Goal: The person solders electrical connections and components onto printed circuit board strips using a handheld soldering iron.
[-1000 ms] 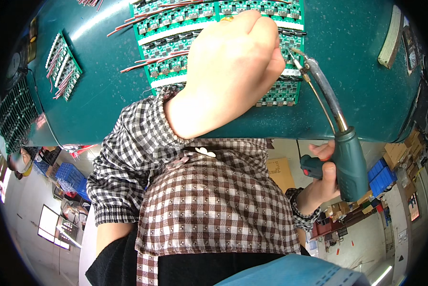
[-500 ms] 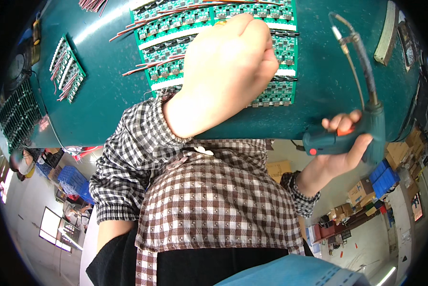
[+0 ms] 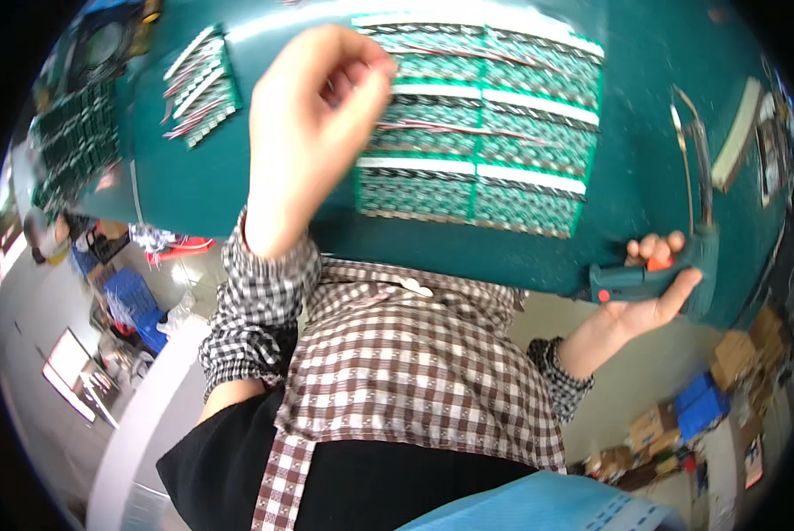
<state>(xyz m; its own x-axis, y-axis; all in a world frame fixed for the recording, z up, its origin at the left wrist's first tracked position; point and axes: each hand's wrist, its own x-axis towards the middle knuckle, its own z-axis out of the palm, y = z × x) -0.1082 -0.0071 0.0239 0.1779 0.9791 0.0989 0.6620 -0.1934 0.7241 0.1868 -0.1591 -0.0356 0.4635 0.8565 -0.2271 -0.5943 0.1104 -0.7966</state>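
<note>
My left hand, blurred by motion, is closed with thumb and fingertips drawn together at the left edge of a panel of green circuit boards. Whatever it pinches, if anything, is too small to make out. White strips, black wires and thin red-brown wires run in rows across the panel. Off to the right, my right hand is wrapped round a dark green soldering gun with an orange trigger. Its metal barrel and thin feed tube point away from me, apart from the panel.
A smaller wired board piece lies on the green table at the left. Beyond it sit a stack of dark green boards and a black round device. A pale curved bar lies at the far right.
My left hand has gone from over the middle of the panel to its left edge, uncovering the rows. The whole view has shifted. The right hand keeps its hold on the soldering gun.
</note>
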